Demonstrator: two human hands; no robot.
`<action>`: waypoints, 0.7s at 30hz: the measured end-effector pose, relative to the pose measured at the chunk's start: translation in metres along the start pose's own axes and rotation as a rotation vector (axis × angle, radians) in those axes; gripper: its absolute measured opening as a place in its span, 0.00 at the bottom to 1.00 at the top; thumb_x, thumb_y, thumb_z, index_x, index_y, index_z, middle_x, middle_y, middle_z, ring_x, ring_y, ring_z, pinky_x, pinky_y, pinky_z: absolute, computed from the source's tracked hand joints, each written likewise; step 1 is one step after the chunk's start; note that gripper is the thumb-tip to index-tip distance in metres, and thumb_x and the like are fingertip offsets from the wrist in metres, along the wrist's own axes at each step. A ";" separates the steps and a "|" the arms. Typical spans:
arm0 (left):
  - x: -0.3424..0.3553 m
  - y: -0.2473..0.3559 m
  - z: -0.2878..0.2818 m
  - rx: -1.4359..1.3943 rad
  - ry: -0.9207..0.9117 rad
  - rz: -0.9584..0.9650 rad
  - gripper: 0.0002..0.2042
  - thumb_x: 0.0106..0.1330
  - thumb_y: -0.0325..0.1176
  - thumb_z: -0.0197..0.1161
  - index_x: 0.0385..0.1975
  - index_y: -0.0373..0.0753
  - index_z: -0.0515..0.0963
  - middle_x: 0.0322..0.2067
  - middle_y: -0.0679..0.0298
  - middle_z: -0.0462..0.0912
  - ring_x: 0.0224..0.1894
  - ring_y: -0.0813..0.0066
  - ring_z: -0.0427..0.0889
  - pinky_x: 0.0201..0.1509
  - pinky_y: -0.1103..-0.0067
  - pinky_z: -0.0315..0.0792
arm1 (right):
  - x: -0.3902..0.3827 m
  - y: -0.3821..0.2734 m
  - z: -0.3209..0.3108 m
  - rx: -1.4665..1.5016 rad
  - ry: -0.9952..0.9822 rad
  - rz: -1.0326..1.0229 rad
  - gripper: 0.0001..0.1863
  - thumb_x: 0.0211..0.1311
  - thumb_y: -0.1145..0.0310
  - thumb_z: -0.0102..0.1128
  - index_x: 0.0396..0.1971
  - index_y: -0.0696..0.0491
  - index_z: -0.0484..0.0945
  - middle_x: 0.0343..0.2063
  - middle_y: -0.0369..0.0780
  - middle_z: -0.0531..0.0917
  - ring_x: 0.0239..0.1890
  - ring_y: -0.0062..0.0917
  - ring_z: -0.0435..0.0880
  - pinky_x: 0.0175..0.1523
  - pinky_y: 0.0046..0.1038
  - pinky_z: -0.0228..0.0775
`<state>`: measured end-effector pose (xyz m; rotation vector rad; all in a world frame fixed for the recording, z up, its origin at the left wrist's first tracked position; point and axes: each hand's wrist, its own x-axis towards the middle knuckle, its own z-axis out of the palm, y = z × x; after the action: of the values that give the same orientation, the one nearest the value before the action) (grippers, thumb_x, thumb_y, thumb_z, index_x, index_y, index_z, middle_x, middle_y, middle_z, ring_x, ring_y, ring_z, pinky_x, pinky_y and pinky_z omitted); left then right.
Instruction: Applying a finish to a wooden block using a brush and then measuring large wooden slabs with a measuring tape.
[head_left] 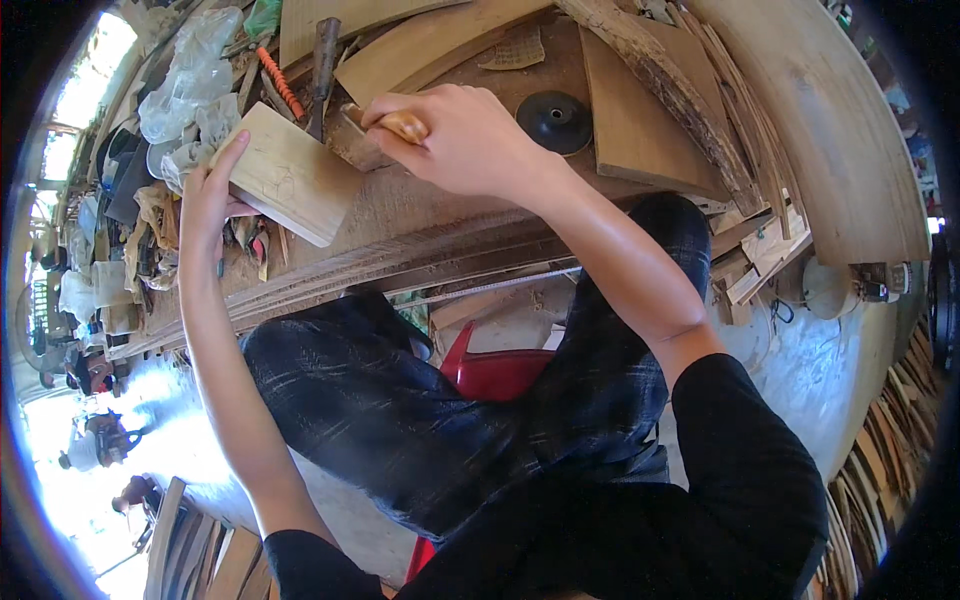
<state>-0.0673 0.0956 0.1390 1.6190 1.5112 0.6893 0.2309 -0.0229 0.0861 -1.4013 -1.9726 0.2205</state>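
Note:
My left hand (208,205) grips a pale rectangular wooden block (285,175) by its left side, thumb at its upper edge. The block is tilted over the bench, with faint lines on its face. To its right, my right hand (470,135) is closed around a glossy orange-brown wooden handle (405,127); whatever the handle belongs to is mostly hidden by the fingers. The right fist is apart from the block. Between and behind them lies a dark-handled tool (325,70), beside an orange spiral rod (280,84).
A black round disc (553,122) lies on the wooden bench (430,215) past my right wrist. Curved boards (440,50), a flat board (640,120) and a rough strip (670,90) lie behind. Plastic bags (190,90) and clutter fill the left. A red chair (495,372) shows between my legs.

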 end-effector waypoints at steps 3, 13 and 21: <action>-0.008 0.003 0.006 0.033 0.004 0.061 0.33 0.65 0.55 0.70 0.56 0.29 0.81 0.42 0.56 0.89 0.38 0.69 0.90 0.37 0.76 0.85 | 0.004 0.005 -0.006 0.575 -0.094 0.043 0.13 0.75 0.59 0.63 0.50 0.49 0.86 0.35 0.35 0.89 0.32 0.19 0.85 0.40 0.24 0.78; -0.032 0.033 0.030 0.297 -0.065 0.551 0.27 0.59 0.43 0.80 0.53 0.31 0.83 0.39 0.62 0.90 0.37 0.78 0.87 0.45 0.78 0.79 | 0.005 -0.009 -0.043 0.746 0.190 -0.218 0.13 0.74 0.67 0.65 0.54 0.49 0.87 0.40 0.34 0.89 0.36 0.16 0.84 0.37 0.19 0.77; -0.047 0.050 0.060 0.377 -0.008 0.600 0.24 0.57 0.46 0.80 0.47 0.35 0.87 0.32 0.60 0.91 0.31 0.78 0.85 0.41 0.79 0.77 | -0.006 -0.014 -0.086 0.601 0.132 -0.005 0.09 0.62 0.70 0.70 0.41 0.55 0.90 0.34 0.37 0.91 0.38 0.19 0.88 0.45 0.21 0.78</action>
<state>0.0030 0.0399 0.1548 2.4042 1.1899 0.7353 0.2747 -0.0545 0.1541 -0.9875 -1.6120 0.6419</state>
